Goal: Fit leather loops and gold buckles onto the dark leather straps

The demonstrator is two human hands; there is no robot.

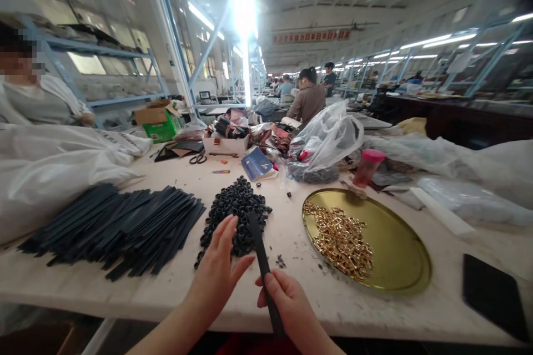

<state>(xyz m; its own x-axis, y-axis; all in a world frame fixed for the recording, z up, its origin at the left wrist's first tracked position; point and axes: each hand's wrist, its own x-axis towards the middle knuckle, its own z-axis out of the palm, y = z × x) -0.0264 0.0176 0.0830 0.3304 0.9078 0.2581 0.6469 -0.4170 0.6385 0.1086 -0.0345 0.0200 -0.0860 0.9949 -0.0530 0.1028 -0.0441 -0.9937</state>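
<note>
— What's in the right hand (287, 302), low centre of the frame?
— It's closed round a black strap (263, 263), which points up toward the pile of black rings (237, 211).
— And the left hand (216, 272)?
— Fingers spread, resting at the pile's near edge; gold tray (400, 255) sits to the right on the worktop (166, 299)

both arms are bare, with no sleeves on them. the left hand (219, 266) and the right hand (287, 302) have no gloves, no rings and no watch. a bit of red cloth shows low down between the arms.
</note>
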